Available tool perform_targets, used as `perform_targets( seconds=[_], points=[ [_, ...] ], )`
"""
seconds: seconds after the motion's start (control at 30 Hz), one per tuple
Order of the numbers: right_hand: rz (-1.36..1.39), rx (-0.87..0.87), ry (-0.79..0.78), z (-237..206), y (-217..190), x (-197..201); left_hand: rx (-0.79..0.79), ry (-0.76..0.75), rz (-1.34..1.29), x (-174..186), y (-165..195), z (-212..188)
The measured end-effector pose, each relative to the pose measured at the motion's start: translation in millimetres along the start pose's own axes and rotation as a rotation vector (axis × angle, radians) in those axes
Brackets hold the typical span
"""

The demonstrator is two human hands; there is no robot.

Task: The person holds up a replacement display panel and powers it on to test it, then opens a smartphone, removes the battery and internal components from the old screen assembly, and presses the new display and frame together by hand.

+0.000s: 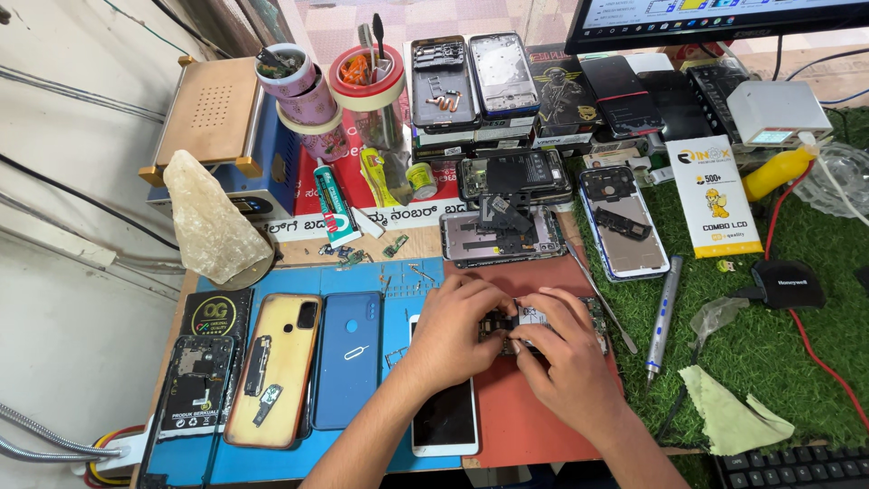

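Both my hands meet over an opened phone (593,319) lying on the red mat (525,417). My left hand (453,328) rests on its left side, fingers curled onto the exposed circuit board. My right hand (561,349) pinches a small part at the board's middle; what sits between the fingertips is too small to tell. A white phone with a dark screen (445,418) lies partly under my left forearm.
On the blue mat (272,457) lie a blue back cover (348,358), a yellow phone shell (276,367) and a dark frame (195,385). An electric screwdriver (663,317), tweezers (602,294) and a green cloth (733,412) lie right. Phone parts, glue tube, tape rolls behind.
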State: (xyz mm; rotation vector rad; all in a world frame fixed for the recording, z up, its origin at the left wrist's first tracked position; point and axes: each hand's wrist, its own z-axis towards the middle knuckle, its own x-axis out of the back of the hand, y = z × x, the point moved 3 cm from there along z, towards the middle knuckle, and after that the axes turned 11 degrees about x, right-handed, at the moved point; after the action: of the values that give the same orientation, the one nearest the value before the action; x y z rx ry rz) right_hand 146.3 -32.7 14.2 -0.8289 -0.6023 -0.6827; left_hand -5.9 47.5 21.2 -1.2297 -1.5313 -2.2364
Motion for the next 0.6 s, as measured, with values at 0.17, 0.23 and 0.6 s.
perform_targets(
  seconds=[0.17, 0.23, 0.6],
  points=[
    [-0.002, 0.006, -0.007, 0.7, -0.5, 0.7, 0.02, -0.019, 0.025, -0.4, -0.1, -0.1],
    [-0.001, 0.003, -0.009, 0.7, -1.1, 0.8, 0.016, -0.019, 0.029, -0.5, 0.0, -0.3],
    [0.014, 0.012, 0.003, 0.8, -1.7, 2.2, 0.005, -0.026, 0.023, -1.3, -0.8, 0.1]
  ],
)
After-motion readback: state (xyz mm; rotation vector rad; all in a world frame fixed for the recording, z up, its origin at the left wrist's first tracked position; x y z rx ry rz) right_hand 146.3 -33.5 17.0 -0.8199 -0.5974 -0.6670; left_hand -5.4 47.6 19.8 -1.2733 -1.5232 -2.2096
